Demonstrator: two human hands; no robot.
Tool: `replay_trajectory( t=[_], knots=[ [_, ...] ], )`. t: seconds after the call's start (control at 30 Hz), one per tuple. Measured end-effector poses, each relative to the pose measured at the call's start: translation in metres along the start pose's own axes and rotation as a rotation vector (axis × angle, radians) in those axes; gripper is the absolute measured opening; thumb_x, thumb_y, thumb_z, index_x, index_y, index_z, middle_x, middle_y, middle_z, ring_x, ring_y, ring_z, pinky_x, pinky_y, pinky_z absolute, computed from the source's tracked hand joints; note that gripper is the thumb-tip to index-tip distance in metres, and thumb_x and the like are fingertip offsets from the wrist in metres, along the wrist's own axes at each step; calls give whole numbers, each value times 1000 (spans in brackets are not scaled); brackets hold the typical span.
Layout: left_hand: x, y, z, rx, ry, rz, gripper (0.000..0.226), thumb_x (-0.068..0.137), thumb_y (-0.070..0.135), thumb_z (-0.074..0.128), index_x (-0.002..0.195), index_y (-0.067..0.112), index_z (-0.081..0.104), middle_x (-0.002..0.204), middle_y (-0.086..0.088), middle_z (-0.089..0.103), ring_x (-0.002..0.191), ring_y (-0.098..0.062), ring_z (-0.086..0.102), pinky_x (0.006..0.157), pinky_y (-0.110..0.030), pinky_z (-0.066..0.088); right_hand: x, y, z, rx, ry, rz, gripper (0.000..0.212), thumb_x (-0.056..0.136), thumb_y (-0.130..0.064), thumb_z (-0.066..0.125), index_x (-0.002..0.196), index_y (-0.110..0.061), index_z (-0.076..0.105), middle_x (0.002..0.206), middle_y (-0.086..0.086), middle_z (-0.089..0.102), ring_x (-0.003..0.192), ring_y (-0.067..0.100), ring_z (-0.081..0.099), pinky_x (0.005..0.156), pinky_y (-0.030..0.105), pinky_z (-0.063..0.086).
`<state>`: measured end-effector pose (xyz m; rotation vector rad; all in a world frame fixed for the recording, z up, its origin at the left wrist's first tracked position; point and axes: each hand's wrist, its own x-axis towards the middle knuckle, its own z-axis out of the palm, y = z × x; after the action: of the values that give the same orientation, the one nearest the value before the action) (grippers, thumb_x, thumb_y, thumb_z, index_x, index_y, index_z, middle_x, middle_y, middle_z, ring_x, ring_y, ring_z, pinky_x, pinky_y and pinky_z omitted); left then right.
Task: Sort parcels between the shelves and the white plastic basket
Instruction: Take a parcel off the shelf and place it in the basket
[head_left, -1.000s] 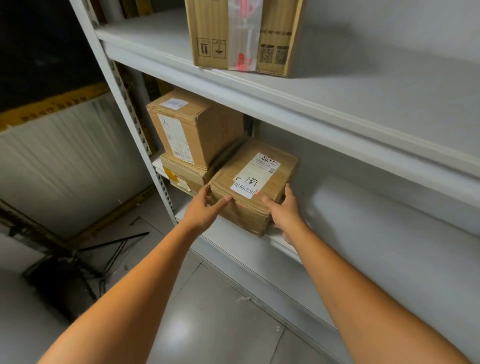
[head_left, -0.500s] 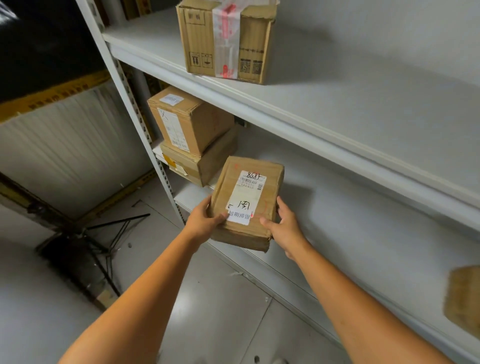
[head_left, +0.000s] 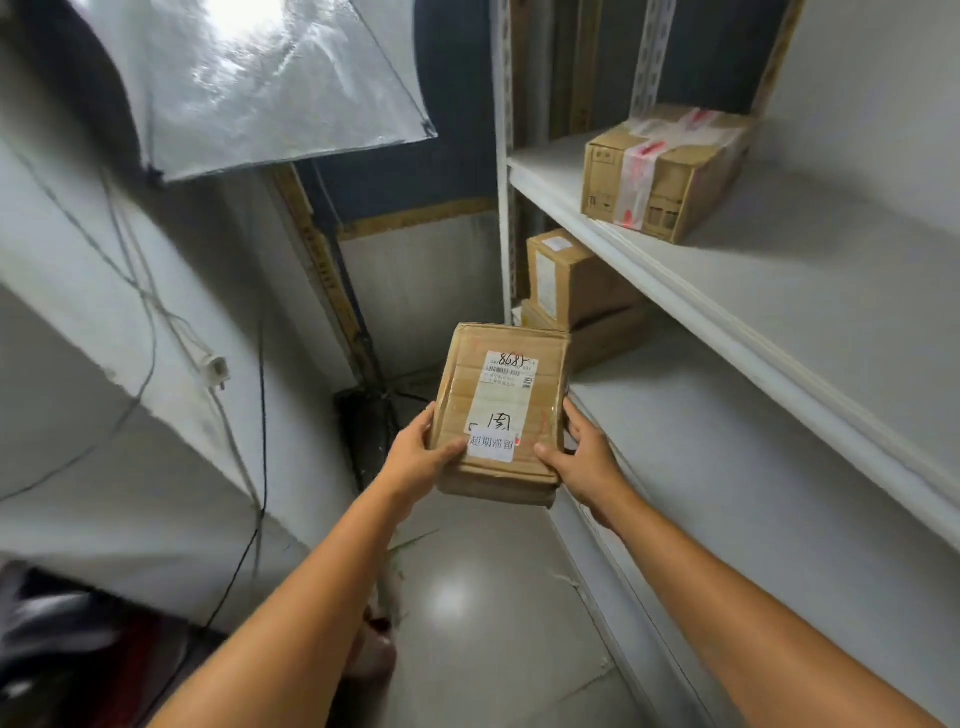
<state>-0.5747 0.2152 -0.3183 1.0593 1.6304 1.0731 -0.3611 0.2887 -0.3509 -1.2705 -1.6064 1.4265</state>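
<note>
You have the flat brown cardboard parcel (head_left: 501, 410) between your 2 hands, out over the grey floor (head_left: 467, 597), at the front edge of the white metal shelving unit (head_left: 727, 322) on your right. Your left hand (head_left: 415, 462) grips its near left edge and your right hand (head_left: 587, 462) its near right edge, thumbs on top.

On the upper shelf (head_left: 831, 270), the tape-wrapped brown cardboard box (head_left: 660, 171) stands near the front lip, toward the far end. On the lower shelf (head_left: 727, 467), 2 brown cardboard boxes (head_left: 576, 280) are stacked at the far end beside the upright post (head_left: 503, 156), behind the parcel.

Up to your left hangs the silver reflective lighting panel (head_left: 270, 88), with black cables (head_left: 262, 389) running down the wall (head_left: 130, 364) beneath it.
</note>
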Motion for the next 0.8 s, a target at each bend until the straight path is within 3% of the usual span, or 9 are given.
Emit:
replay_trajectory(
  t=[0.1,0.17,0.23,0.37,0.47,0.53,0.63,0.73,0.8],
  knots=[
    [-52,-1,-40,-9,120,-15,54,84,21,75,122,51,51,109,20,65,103,-2,63,90,-30,54,-20,-28,32,-11,-132,-40,78,88,-8,69,152,-31,30,139,-10,52,122,1,47,105,32,43],
    [-88,-5,-63,-25,203,-61,68,85,20,74,143,36,42,119,10,63,110,-13,61,96,-41,52,-39,-43,52,-28,-220,-63,80,88,-9,70,153,-28,28,142,-4,52,129,12,49,108,42,44],
    [-122,-9,-81,-40,270,-85,72,87,14,71,148,27,35,126,-3,62,112,-20,61,100,-48,48,-60,-55,68,-48,-297,-93,82,88,-11,71,154,-29,26,142,-3,52,131,16,49,107,46,45],
    [-187,-25,-93,-23,329,-65,65,90,5,65,147,20,36,112,4,66,102,-14,64,100,-40,49,-111,-65,94,-64,-429,-115,83,88,-10,70,154,-29,24,147,-2,47,132,18,48,105,48,47],
    [-239,-47,-87,-24,387,-57,63,89,4,66,144,18,39,125,-3,64,113,-17,62,105,-38,45,-151,-64,107,-66,-514,-127,82,88,-3,68,154,-27,26,146,-4,49,125,19,56,102,46,50],
    [-273,-64,-77,-28,440,-63,61,89,5,67,142,19,41,125,-2,64,113,-15,61,105,-33,45,-178,-60,113,-77,-566,-116,81,89,1,66,154,-25,27,145,-7,48,123,19,57,100,44,51],
    [-321,-89,-61,-76,538,-88,62,88,4,67,143,18,42,125,-1,64,116,-16,61,107,-38,44,-216,-49,124,-95,-616,-118,78,88,7,63,152,-24,32,144,-6,48,125,15,54,104,41,48],
    [-369,-109,-49,-89,647,-160,66,87,10,70,145,21,40,124,6,63,114,-11,60,105,-31,45,-246,-37,137,-95,-703,-130,76,87,10,63,147,-30,37,138,-10,52,116,5,58,102,31,49],
    [-400,-119,-42,-76,728,-184,69,86,10,72,146,21,39,119,12,62,109,-4,60,101,-21,45,-262,-30,148,-108,-785,-123,77,88,8,63,147,-34,37,128,-21,54,104,-5,60,90,21,53]
  ],
)
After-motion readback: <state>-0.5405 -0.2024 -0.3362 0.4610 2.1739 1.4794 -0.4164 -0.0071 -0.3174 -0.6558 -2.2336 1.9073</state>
